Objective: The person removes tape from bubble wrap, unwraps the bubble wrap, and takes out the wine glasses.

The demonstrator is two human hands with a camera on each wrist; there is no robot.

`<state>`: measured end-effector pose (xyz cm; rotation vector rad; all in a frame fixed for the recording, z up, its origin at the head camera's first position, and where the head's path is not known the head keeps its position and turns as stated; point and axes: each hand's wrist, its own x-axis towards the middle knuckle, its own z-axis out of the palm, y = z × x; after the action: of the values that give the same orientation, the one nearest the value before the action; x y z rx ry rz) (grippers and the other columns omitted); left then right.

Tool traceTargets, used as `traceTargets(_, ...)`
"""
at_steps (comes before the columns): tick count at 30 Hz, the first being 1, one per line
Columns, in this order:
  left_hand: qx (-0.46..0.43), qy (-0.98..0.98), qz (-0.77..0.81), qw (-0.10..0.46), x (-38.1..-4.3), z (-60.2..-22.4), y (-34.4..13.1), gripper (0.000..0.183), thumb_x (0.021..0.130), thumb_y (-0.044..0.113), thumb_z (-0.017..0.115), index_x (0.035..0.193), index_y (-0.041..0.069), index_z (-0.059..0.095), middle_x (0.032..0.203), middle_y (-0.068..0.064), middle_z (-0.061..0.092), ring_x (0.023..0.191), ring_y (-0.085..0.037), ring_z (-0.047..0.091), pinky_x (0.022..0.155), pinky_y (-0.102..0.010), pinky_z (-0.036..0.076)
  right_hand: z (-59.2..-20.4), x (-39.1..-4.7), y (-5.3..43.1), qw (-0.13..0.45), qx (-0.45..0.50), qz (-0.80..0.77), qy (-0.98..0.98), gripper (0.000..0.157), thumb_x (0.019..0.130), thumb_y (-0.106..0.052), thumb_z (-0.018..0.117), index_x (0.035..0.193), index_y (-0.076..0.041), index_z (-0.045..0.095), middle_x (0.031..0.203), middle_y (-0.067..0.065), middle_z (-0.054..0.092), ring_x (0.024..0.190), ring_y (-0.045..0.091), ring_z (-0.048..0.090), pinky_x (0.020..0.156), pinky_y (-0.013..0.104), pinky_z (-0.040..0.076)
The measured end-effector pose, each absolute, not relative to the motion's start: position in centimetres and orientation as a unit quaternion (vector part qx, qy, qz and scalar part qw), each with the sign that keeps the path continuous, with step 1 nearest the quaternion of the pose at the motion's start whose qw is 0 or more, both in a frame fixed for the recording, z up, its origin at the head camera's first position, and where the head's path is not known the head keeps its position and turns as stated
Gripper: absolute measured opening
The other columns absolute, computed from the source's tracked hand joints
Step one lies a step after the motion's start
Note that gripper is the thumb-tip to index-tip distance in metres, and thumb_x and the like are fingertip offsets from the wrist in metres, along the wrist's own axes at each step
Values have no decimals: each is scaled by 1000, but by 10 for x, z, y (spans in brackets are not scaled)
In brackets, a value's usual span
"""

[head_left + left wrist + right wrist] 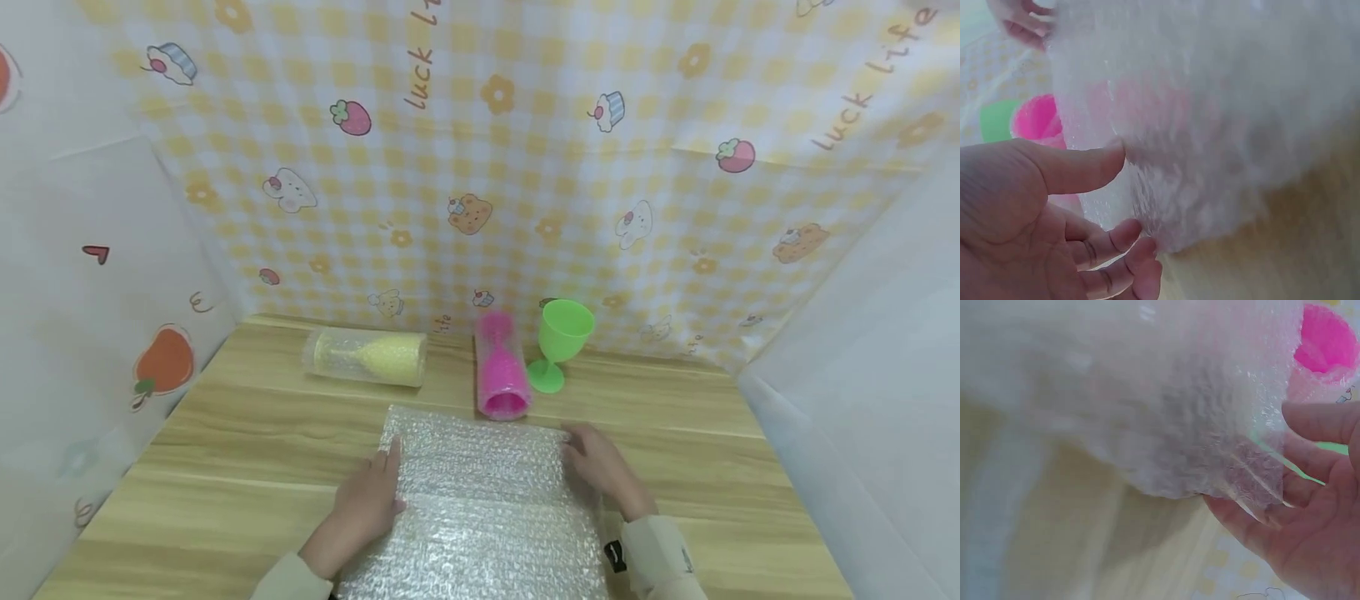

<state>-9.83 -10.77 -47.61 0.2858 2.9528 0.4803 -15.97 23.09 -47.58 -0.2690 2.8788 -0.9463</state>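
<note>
A sheet of bubble wrap [480, 500] spans the front middle of the table, between the hands. At its left edge is my left hand [367, 498], its thumb and fingertips meeting the border in the left wrist view. My right hand [600, 467] grips the far right corner; in the right wrist view, some fingers show through the clear film. Just beyond the far edge lies a pink goblet [502, 375] rolled in bubble wrap, its mouth toward me. To its right stands a bare green goblet [564, 333], upright.
A yellow goblet [390, 358] in a bubble wrap roll lies on its side at the back left. The wood-patterned table [247, 433] backs onto a yellow checked cloth [510, 167]. White sheets [862, 375] close off both sides.
</note>
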Motion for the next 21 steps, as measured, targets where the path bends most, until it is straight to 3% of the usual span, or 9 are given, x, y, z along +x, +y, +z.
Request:
traceTargets(4,92,979,176,53,-93,-476,-110,75,74,19,70,135,-5,34,117,-26,51,89,-34,56,52,-31,47,-478,-153,230,53,-37,-316,946,34,90,-14,53,121,0,53,115,17,59,106,32,56,91,46,47)
traceTargets(8,83,976,199,30,-81,-472,-113,72,73,21,71,134,-2,38,108,-20,53,84,-26,54,55,-28,46,-481,-144,232,47,-7,-327,944,21,90,-14,53,107,-2,59,101,11,64,95,26,60,82,40,51)
traceTargets(12,48,973,224,26,-65,-464,-124,62,74,25,70,126,-1,46,112,-19,52,95,-31,53,66,-36,52,-482,-133,237,39,0,-360,932,11,88,-9,55,95,-2,60,89,6,64,90,23,61,80,38,52)
traceTargets(14,20,970,237,47,-56,-460,-134,59,76,26,68,123,-3,47,113,-19,51,97,-33,52,69,-42,52,-482,-127,240,40,6,-375,926,7,87,-7,55,92,-3,59,87,5,63,90,23,61,78,36,53)
traceTargets(17,-26,959,262,102,-44,-460,-154,64,78,32,65,118,-12,43,103,-21,52,88,-32,55,67,-44,52,-481,-117,241,43,14,-378,925,6,87,-7,56,90,-5,59,89,5,64,92,25,62,78,36,53)
traceTargets(21,-67,943,279,168,-28,-472,-174,77,79,45,62,112,-19,36,87,-20,52,70,-26,56,57,-39,50,-480,-101,241,59,27,-376,924,5,85,-10,57,88,-7,60,88,3,65,92,24,62,80,37,53)
